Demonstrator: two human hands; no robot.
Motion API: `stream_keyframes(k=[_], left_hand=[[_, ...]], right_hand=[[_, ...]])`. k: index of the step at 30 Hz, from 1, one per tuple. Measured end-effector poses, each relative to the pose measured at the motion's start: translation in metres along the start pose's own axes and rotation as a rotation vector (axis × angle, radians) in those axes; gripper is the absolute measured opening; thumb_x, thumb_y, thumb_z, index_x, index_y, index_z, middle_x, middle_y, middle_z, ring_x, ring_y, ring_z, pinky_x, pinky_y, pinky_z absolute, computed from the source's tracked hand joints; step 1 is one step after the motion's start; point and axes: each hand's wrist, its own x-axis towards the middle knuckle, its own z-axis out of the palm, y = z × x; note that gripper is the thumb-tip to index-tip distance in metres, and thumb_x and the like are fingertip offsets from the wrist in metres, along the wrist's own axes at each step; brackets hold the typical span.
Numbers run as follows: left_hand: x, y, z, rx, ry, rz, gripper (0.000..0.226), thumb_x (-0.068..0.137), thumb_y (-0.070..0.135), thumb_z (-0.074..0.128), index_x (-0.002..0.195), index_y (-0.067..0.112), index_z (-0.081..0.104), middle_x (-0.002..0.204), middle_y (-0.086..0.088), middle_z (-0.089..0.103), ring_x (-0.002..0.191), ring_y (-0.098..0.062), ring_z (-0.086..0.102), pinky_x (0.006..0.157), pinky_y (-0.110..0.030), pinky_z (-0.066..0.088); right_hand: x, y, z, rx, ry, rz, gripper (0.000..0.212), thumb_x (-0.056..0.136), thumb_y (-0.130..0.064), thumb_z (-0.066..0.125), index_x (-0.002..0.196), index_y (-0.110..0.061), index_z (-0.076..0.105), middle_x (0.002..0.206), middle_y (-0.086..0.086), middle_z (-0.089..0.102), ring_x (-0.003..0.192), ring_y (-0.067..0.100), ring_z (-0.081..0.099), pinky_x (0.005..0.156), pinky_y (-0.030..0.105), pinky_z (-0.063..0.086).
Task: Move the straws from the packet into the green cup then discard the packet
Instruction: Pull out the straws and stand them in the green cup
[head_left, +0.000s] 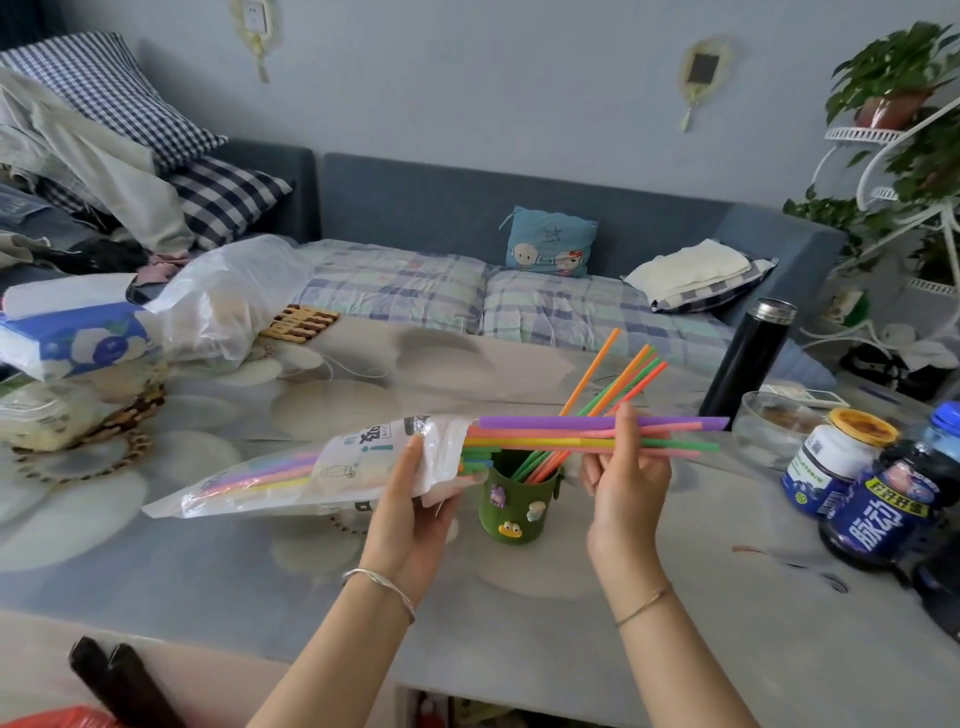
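Observation:
My left hand (410, 499) grips the mouth end of a clear and white straw packet (311, 467), held level above the table. Coloured straws (587, 434) stick out of its mouth to the right. My right hand (626, 467) pinches a bundle of them, purple, pink, yellow and green, partly drawn out. Below and between my hands stands the green cup (514, 506) with small stickers on it. Several orange, green and red straws (618, 382) lean in the cup, tips up to the right.
A black flask (748, 364), a glass bowl (769, 426), jars and dark bottles (878, 499) crowd the table's right side. A tissue pack (72, 338) and plastic bag (228, 301) lie at the left. A sofa runs behind the table.

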Motion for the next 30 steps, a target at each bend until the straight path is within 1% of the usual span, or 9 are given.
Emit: stream_keyframes(k=[3, 6, 8, 12, 17, 21, 24, 26, 30], left_hand=[[-0.002, -0.007, 0.003, -0.007, -0.003, -0.015, 0.02, 0.094, 0.021, 0.058, 0.103, 0.005, 0.066, 0.094, -0.012, 0.073, 0.072, -0.022, 0.074, 0.073, -0.029, 0.06], [-0.006, -0.014, 0.007, 0.035, -0.05, -0.017, 0.019, 0.092, 0.02, 0.059, 0.1, 0.005, 0.067, 0.091, -0.012, 0.074, 0.07, -0.02, 0.074, 0.088, -0.037, 0.055], [-0.007, -0.015, 0.008, 0.058, -0.074, -0.017, 0.021, 0.091, 0.021, 0.059, 0.101, 0.005, 0.068, 0.094, -0.012, 0.074, 0.073, -0.021, 0.073, 0.092, -0.038, 0.052], [0.001, -0.005, 0.006, -0.014, -0.043, -0.014, 0.033, 0.095, 0.021, 0.056, 0.12, 0.0, 0.062, 0.112, -0.017, 0.069, 0.084, -0.023, 0.071, 0.078, -0.029, 0.058], [0.009, 0.014, -0.002, -0.021, -0.038, 0.027, 0.027, 0.097, 0.024, 0.053, 0.111, 0.002, 0.061, 0.078, -0.015, 0.076, 0.066, -0.026, 0.075, 0.072, -0.028, 0.059], [0.012, 0.019, -0.006, -0.063, -0.034, 0.044, 0.027, 0.097, 0.023, 0.054, 0.112, 0.002, 0.062, 0.087, -0.013, 0.077, 0.069, -0.025, 0.076, 0.083, -0.036, 0.055], [0.011, 0.018, -0.005, -0.074, -0.027, 0.032, 0.023, 0.097, 0.02, 0.055, 0.11, 0.003, 0.062, 0.092, -0.014, 0.075, 0.072, -0.025, 0.075, 0.08, -0.033, 0.056], [0.008, 0.014, -0.002, -0.057, -0.023, 0.019, 0.016, 0.096, 0.016, 0.055, 0.104, 0.004, 0.063, 0.096, -0.012, 0.071, 0.083, -0.024, 0.071, 0.073, -0.029, 0.058], [0.0, 0.005, 0.006, -0.06, -0.026, -0.003, 0.009, 0.095, 0.011, 0.055, 0.095, 0.007, 0.064, 0.081, -0.008, 0.076, 0.09, -0.023, 0.065, 0.072, -0.03, 0.058]], right_hand=[[-0.005, 0.008, 0.002, -0.082, -0.069, 0.002, 0.013, 0.088, -0.025, 0.061, 0.077, -0.021, 0.055, 0.055, -0.009, 0.046, 0.042, 0.002, 0.042, 0.038, 0.012, 0.033], [-0.01, 0.022, 0.008, -0.254, -0.212, -0.026, 0.011, 0.086, -0.017, 0.064, 0.078, -0.019, 0.058, 0.056, -0.006, 0.05, 0.042, 0.003, 0.043, 0.04, 0.015, 0.034], [-0.011, 0.026, 0.01, -0.26, -0.237, -0.003, 0.013, 0.087, -0.011, 0.062, 0.076, -0.017, 0.059, 0.051, -0.006, 0.053, 0.038, 0.004, 0.042, 0.038, 0.015, 0.033], [-0.002, 0.016, 0.009, -0.171, -0.189, -0.006, 0.018, 0.092, -0.012, 0.054, 0.075, -0.014, 0.054, 0.049, 0.0, 0.056, 0.03, 0.01, 0.038, 0.032, 0.019, 0.03], [0.018, -0.014, 0.002, -0.158, -0.205, -0.094, 0.021, 0.095, -0.016, 0.049, 0.091, 0.004, 0.054, 0.042, -0.004, 0.058, 0.028, 0.01, 0.039, 0.031, 0.019, 0.033], [0.032, -0.039, -0.004, -0.278, -0.287, -0.136, 0.032, 0.094, -0.019, 0.051, 0.095, 0.012, 0.058, 0.05, -0.004, 0.063, 0.031, 0.009, 0.043, 0.032, 0.021, 0.036], [0.031, -0.048, -0.003, -0.304, -0.349, -0.133, 0.024, 0.092, -0.014, 0.054, 0.093, 0.009, 0.06, 0.057, -0.002, 0.067, 0.032, 0.009, 0.042, 0.032, 0.019, 0.035], [0.024, -0.044, 0.0, -0.292, -0.385, -0.117, 0.011, 0.09, -0.007, 0.056, 0.085, 0.001, 0.06, 0.06, -0.001, 0.069, 0.031, 0.009, 0.041, 0.032, 0.018, 0.034], [0.007, -0.021, 0.012, -0.255, -0.404, -0.013, 0.007, 0.088, -0.004, 0.058, 0.082, -0.008, 0.058, 0.065, 0.005, 0.07, 0.03, 0.009, 0.041, 0.032, 0.017, 0.033]])
